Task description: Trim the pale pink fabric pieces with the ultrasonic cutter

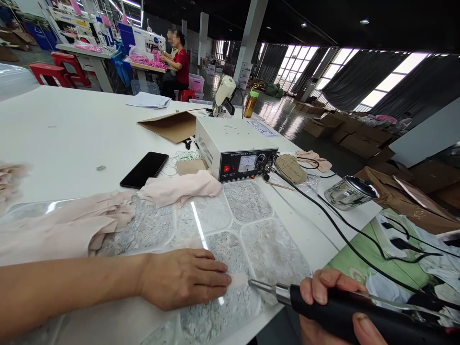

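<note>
My left hand (185, 280) lies flat, palm down, with its fingers stretched out over a pale pink fabric piece (239, 279). Only the narrow end of that fabric shows beyond the fingertips; the hand hides the rest. At the lower right my right hand (328, 299) is wrapped round the thick black handle of a handheld ultrasonic welder (341, 311). Its thin metal tip points left and meets or nearly meets the fabric's end. Beneath both is a clear, glossy mat with a grey stone pattern (266, 247).
Behind the mat stands a white control box (237, 143), with a black cable (323, 213) crossing the right side. Around it are a phone (144, 170), folded pink fabric (183, 187), stacked fabric (72, 225) and a lidded jar (350, 194). A person (178, 60) sits at a sewing machine beyond.
</note>
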